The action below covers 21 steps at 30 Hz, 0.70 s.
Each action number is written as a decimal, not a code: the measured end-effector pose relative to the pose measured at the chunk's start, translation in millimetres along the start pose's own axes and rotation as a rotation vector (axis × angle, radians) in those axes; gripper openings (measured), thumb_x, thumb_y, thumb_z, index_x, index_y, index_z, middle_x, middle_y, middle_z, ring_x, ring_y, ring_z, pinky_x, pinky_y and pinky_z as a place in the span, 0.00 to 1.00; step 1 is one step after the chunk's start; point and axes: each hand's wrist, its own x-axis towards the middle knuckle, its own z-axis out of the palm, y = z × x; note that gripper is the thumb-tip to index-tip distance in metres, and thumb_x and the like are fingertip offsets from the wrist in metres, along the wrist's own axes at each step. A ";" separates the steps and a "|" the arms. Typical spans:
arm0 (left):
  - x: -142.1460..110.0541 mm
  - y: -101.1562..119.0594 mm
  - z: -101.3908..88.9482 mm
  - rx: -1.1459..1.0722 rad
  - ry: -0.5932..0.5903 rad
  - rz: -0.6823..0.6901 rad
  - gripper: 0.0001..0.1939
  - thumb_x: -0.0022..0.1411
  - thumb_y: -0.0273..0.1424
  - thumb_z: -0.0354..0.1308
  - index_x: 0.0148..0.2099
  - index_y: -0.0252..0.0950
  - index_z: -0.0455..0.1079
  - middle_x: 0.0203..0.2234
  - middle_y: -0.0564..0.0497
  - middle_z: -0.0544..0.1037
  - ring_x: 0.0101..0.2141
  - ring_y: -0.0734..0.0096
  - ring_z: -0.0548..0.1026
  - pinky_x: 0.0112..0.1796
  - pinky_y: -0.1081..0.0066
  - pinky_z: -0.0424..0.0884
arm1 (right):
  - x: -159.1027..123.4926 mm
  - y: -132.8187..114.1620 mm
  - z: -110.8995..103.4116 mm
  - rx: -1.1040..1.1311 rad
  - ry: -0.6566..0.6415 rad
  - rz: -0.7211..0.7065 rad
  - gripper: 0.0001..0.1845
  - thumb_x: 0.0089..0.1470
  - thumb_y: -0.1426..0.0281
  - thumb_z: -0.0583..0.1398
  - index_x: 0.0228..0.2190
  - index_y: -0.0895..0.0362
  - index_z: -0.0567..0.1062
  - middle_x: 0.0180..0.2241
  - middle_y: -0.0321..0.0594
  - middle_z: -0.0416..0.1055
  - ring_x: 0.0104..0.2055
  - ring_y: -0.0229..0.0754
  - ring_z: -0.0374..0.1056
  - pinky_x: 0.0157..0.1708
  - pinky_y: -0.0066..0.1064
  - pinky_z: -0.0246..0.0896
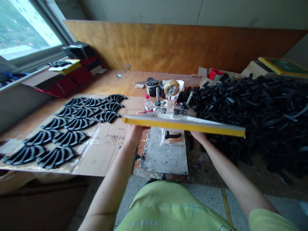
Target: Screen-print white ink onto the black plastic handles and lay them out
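A flat frame with a yellow edge (185, 125) is seen nearly edge-on, raised over a grey metal base plate (166, 160). My left hand (134, 130) is closed on the frame near its left end, with fingertips showing just above it. My right hand (197, 135) reaches to the frame's underside right of the middle; its fingers are hidden behind the yellow edge. Below the frame, a black curved plastic piece (173, 135) lies in a small holder on the plate. Behind the frame stands a metal clamp (170, 109) with upright posts.
On the left, cardboard (106, 138) carries fanned rows of black curved pieces (72, 123). A large heap of black pieces (252, 115) covers the right. Behind the clamp stand a bottle with a red cap (148, 104), a black-smeared tub (152, 86) and a tape roll (171, 87).
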 end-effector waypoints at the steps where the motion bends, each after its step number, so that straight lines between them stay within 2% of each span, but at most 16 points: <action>1: 5.5 -0.4 4.4 -0.003 0.016 -0.003 0.20 0.57 0.45 0.57 0.44 0.35 0.69 0.33 0.50 0.77 0.33 0.71 0.75 0.31 0.75 0.70 | -12.2 -3.0 10.8 -0.005 -0.075 -0.075 0.13 0.52 0.66 0.61 0.41 0.55 0.74 0.34 0.40 0.75 0.37 0.44 0.70 0.41 0.35 0.64; 3: 6.8 -9.3 10.3 -0.020 0.088 -0.024 0.21 0.59 0.45 0.54 0.47 0.34 0.68 0.31 0.51 0.76 0.30 0.73 0.75 0.29 0.75 0.69 | -30.6 -16.7 29.3 -0.067 -0.194 -0.212 0.17 0.50 0.68 0.63 0.43 0.54 0.72 0.40 0.42 0.73 0.44 0.45 0.68 0.46 0.37 0.62; 5: -6.6 -29.5 14.1 -0.027 0.114 -0.105 0.25 0.59 0.48 0.54 0.50 0.34 0.66 0.31 0.50 0.77 0.28 0.74 0.74 0.27 0.76 0.69 | -43.2 -37.3 39.4 -0.149 -0.231 -0.281 0.13 0.52 0.70 0.62 0.42 0.55 0.72 0.41 0.44 0.71 0.47 0.46 0.65 0.48 0.40 0.60; 7: -31.4 -57.4 17.6 0.009 0.009 -0.346 0.30 0.57 0.51 0.55 0.52 0.34 0.64 0.32 0.47 0.78 0.27 0.72 0.75 0.24 0.75 0.68 | -56.2 -61.7 42.8 -0.178 -0.163 -0.264 0.06 0.55 0.70 0.60 0.37 0.56 0.72 0.39 0.45 0.70 0.45 0.48 0.64 0.47 0.40 0.60; 9: -59.0 -85.3 18.8 0.040 -0.130 -0.613 0.33 0.56 0.54 0.55 0.52 0.33 0.64 0.36 0.43 0.79 0.31 0.66 0.77 0.24 0.72 0.70 | -72.5 -85.4 44.6 -0.138 -0.124 -0.326 0.05 0.58 0.69 0.58 0.36 0.56 0.73 0.37 0.46 0.70 0.44 0.48 0.64 0.46 0.39 0.60; 10: -70.6 -97.0 16.3 0.039 -0.145 -0.681 0.32 0.55 0.55 0.55 0.50 0.33 0.66 0.37 0.42 0.79 0.32 0.64 0.78 0.25 0.72 0.70 | -80.9 -94.3 45.9 -0.099 -0.141 -0.399 0.06 0.59 0.69 0.57 0.37 0.56 0.73 0.36 0.45 0.70 0.44 0.47 0.64 0.47 0.38 0.60; 12: -85.7 -113.4 0.1 0.049 -0.086 -0.713 0.29 0.55 0.55 0.54 0.44 0.33 0.68 0.35 0.41 0.79 0.33 0.64 0.78 0.25 0.73 0.69 | -93.6 -99.8 48.5 -0.007 -0.211 -0.516 0.07 0.60 0.71 0.55 0.38 0.54 0.74 0.37 0.43 0.71 0.44 0.44 0.66 0.47 0.35 0.61; 13: -88.7 -118.1 -15.1 0.084 -0.023 -0.698 0.28 0.55 0.55 0.54 0.39 0.32 0.69 0.33 0.41 0.80 0.32 0.65 0.78 0.24 0.74 0.68 | -96.2 -94.4 48.9 0.026 -0.223 -0.502 0.09 0.60 0.72 0.54 0.39 0.54 0.74 0.37 0.42 0.72 0.44 0.43 0.67 0.46 0.34 0.62; 14: -89.3 -120.9 -35.2 0.141 0.038 -0.686 0.27 0.54 0.54 0.54 0.35 0.32 0.70 0.31 0.42 0.80 0.30 0.66 0.77 0.23 0.75 0.66 | -96.1 -83.5 48.2 0.034 -0.198 -0.418 0.10 0.60 0.73 0.53 0.39 0.54 0.74 0.38 0.42 0.72 0.43 0.42 0.68 0.45 0.33 0.62; 17: -84.3 -125.3 -114.6 0.412 0.316 -0.648 0.28 0.54 0.55 0.49 0.28 0.33 0.69 0.23 0.44 0.78 0.22 0.69 0.74 0.22 0.74 0.66 | -84.5 -29.4 41.2 -0.111 -0.028 0.062 0.09 0.57 0.75 0.55 0.40 0.58 0.72 0.40 0.47 0.72 0.43 0.43 0.70 0.44 0.34 0.63; 18: -82.6 -127.5 -141.8 0.510 0.377 -0.685 0.27 0.54 0.54 0.47 0.26 0.33 0.68 0.21 0.44 0.77 0.21 0.68 0.73 0.21 0.73 0.66 | -79.9 -10.2 38.9 -0.176 -0.011 0.202 0.10 0.55 0.74 0.58 0.41 0.59 0.71 0.41 0.49 0.72 0.43 0.45 0.70 0.44 0.35 0.64; 20: -80.9 -135.1 -187.4 0.671 0.450 -0.739 0.25 0.54 0.51 0.44 0.23 0.36 0.66 0.17 0.45 0.75 0.18 0.66 0.71 0.20 0.70 0.65 | -73.9 20.6 37.0 -0.253 -0.049 0.387 0.13 0.49 0.72 0.62 0.39 0.61 0.70 0.41 0.54 0.71 0.42 0.48 0.71 0.42 0.36 0.65; 21: -80.8 -140.2 -203.8 0.747 0.472 -0.768 0.23 0.54 0.51 0.43 0.22 0.38 0.64 0.15 0.46 0.73 0.17 0.64 0.70 0.18 0.68 0.65 | -72.8 30.9 37.8 -0.260 -0.079 0.438 0.14 0.47 0.71 0.63 0.37 0.61 0.70 0.39 0.54 0.72 0.41 0.49 0.72 0.40 0.35 0.66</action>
